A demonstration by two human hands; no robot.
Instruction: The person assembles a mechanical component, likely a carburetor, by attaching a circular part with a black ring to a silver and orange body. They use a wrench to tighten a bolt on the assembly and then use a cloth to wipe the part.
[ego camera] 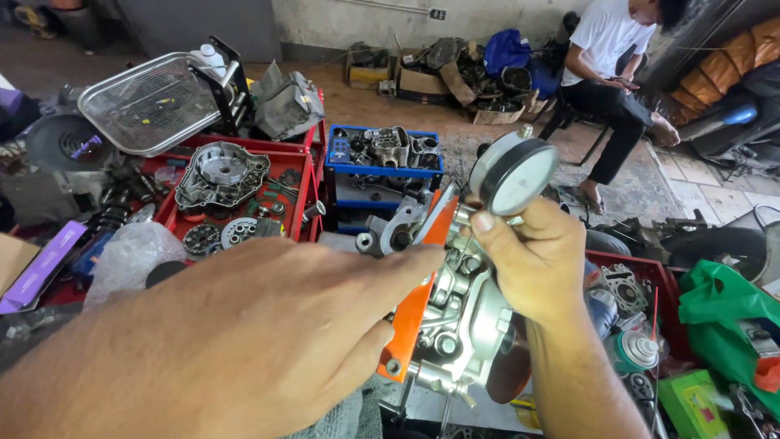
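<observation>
Nearest, the left hand [244,341] stretches flat, fingers spread, fingertips on the engine part [459,325] with its orange bracket [414,309]. Right hand [528,260] pinches the dial gauge [513,175] above it. Measuring seems underway; a steady gauge matters next.

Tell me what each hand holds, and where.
Right hand grips the dial gauge just below its round face; left hand holds nothing, fingers touching the engine part.
</observation>
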